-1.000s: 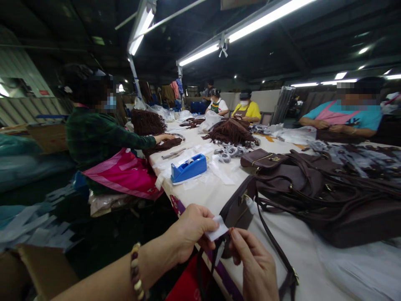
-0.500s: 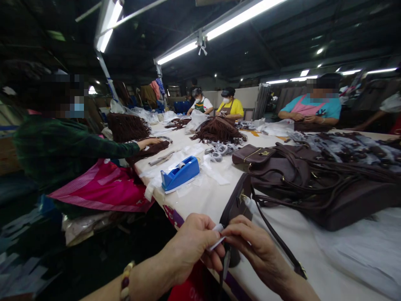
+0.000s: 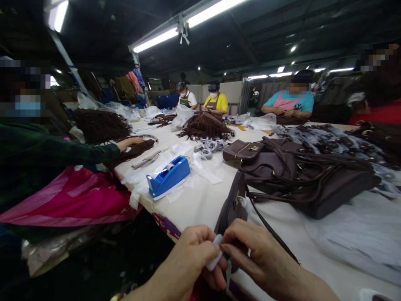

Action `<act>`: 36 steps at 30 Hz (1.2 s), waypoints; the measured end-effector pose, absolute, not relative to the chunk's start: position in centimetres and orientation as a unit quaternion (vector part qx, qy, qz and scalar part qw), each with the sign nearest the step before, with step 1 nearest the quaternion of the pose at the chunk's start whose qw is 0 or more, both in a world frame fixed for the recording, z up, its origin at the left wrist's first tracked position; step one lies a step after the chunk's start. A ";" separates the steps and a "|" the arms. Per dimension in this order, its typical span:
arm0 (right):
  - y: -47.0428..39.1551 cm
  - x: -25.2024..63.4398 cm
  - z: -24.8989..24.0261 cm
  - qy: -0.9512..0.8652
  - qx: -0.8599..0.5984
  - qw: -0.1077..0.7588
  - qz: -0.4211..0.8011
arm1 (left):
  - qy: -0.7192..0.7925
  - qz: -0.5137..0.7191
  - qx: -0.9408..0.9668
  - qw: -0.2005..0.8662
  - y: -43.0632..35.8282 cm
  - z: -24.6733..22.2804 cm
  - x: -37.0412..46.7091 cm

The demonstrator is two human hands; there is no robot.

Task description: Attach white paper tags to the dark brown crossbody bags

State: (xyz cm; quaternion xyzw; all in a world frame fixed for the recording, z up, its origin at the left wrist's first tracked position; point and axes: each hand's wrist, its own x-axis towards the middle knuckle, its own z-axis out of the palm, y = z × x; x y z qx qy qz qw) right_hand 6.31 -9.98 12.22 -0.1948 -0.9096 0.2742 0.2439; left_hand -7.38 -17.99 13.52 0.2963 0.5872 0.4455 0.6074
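Low in the view, my left hand (image 3: pixel 192 257) is closed on a small folded white strip (image 3: pixel 214 261), paper or thin foam, with its thumb on top. The fingers of my right hand (image 3: pixel 255 253) pinch at the strip's edge; whatever it wraps is hidden. Just beyond both hands a dark brown handbag (image 3: pixel 232 200) stands on its side at the table edge, its strap (image 3: pixel 267 225) trailing right. A narrow greyish band (image 3: pixel 228 276) hangs below my fingers.
A blue tape dispenser (image 3: pixel 169 177) stands on the white-covered table (image 3: pixel 184 211). Brown handbags (image 3: pixel 338 188) lie in a heap at right, and wrapped rings (image 3: pixel 210 147) lie farther back near brown fringed pieces (image 3: pixel 206 125). A co-worker's arm (image 3: pixel 72 152) reaches in from the left.
The view has swung slightly right, so things on the table appear farther left. Between my fingers the white strip has turned more upright and shows a broader face.
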 end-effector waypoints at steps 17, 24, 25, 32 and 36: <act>-8.7 7.1 10.5 -0.939 -0.090 0.272 0.190 | 0.552 0.449 0.260 0.652 -17.9 13.1 -7.9; -9.0 6.6 11.2 -0.951 -0.065 0.260 0.152 | 0.600 0.381 0.405 0.575 -18.2 12.7 -7.9; -9.2 6.6 11.3 -0.951 -0.071 0.262 0.145 | 0.605 0.372 0.416 0.567 -18.3 12.8 -7.8; -10.1 6.3 10.9 -0.944 -0.115 0.238 0.197 | 0.645 0.335 0.490 0.482 -18.3 13.2 -7.9; -10.3 6.2 11.3 -0.939 -0.148 0.212 0.228 | 0.647 0.320 0.524 0.452 -18.4 12.6 -8.3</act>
